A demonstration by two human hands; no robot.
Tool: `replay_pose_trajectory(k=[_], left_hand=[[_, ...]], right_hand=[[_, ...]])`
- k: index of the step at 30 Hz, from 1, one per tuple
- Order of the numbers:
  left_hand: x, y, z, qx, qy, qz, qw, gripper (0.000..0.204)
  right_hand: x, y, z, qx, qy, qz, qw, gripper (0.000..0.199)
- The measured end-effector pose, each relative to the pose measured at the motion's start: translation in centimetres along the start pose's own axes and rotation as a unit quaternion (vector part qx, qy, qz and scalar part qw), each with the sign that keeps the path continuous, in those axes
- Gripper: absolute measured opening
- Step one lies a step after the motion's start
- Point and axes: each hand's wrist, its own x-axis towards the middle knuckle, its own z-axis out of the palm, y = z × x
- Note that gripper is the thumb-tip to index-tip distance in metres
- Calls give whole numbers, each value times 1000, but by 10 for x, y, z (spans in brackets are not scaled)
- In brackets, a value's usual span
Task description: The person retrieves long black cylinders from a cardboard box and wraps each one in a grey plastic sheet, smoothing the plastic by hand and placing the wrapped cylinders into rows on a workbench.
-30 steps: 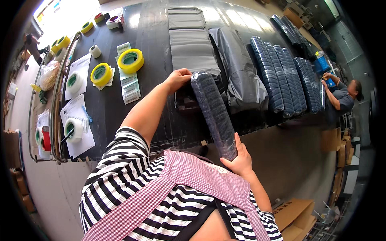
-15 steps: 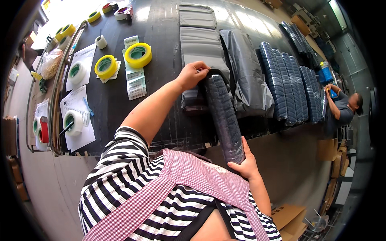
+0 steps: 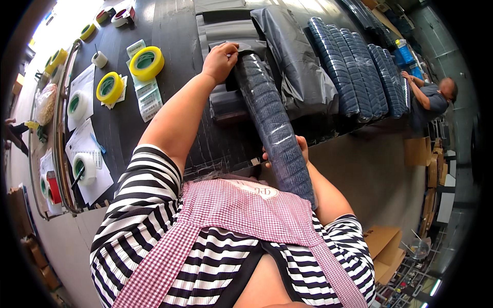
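A long dark-blue ribbed roll (image 3: 275, 126) in clear plastic film slants from the table toward my apron. My left hand (image 3: 221, 62) pinches the edge of a grey plastic mailing bag (image 3: 246, 46) at the roll's far end. I cannot tell how far that end sits inside the bag. My right hand (image 3: 302, 150) grips the roll around its middle from below, fingertips showing on its left side and the palm hidden. More grey bags (image 3: 226, 32) lie stacked beyond my left hand. A larger grey bag (image 3: 292, 61) rests just right of the roll.
Several similar wrapped rolls (image 3: 339, 66) lie side by side to the right. A co-worker (image 3: 431, 97) stands at the table's right end. Yellow tape rolls (image 3: 146, 63), label strips (image 3: 149, 100) and papers (image 3: 100, 177) are on the left. A metal rail (image 3: 64, 128) edges that side; an open carton (image 3: 385, 251) is lower right.
My right hand has moved from the roll's near end to its middle, underneath. The near end now lies against my apron. My left hand keeps its pinch. The whole view has shifted.
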Motion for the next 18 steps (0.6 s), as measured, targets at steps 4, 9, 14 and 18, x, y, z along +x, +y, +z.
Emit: replay_pose_trajectory(k=[4,9,14,18], left_hand=[[-6,14,6,48,7,21,999,14],[0,19,23,65,17,9,998,15],[4,8,24,79,29,-14,996,18],[-2,5,18,171,51,49,983,18]], right_hand=[[17,22,1,82,-32,-30,996,75],[32,14,-18,64,-29,-97,993,81],[25,6,6,10,76,-100,992,68],[-16,15,4,40,66,-42,996,67]])
